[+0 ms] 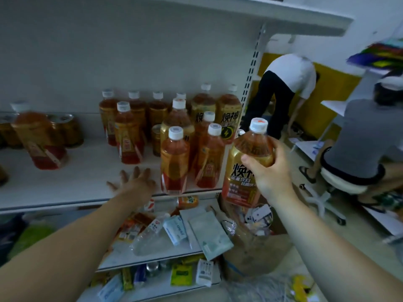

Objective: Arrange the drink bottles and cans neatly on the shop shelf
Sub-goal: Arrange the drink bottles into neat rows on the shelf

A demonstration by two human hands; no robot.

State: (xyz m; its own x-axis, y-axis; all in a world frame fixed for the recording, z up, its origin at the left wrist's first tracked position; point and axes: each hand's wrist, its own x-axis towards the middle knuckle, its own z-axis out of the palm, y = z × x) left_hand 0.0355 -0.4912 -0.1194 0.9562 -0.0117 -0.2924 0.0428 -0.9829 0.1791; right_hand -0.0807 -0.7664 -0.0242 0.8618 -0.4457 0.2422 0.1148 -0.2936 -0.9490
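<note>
I count twelve white-capped bottles (174,158) on the shelf (87,184), another bottle (237,177) in my right hand (270,171), at least three cans (69,129), two other people (287,83).

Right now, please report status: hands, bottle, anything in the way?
Right hand grips big bottle, beside shelf end. Left hand open, low over shelf. Bottles crowd the right end.

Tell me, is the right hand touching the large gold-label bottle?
Touching. Head view: the right hand grips the large gold-label bottle around its shoulder, thumb across the front.
</note>
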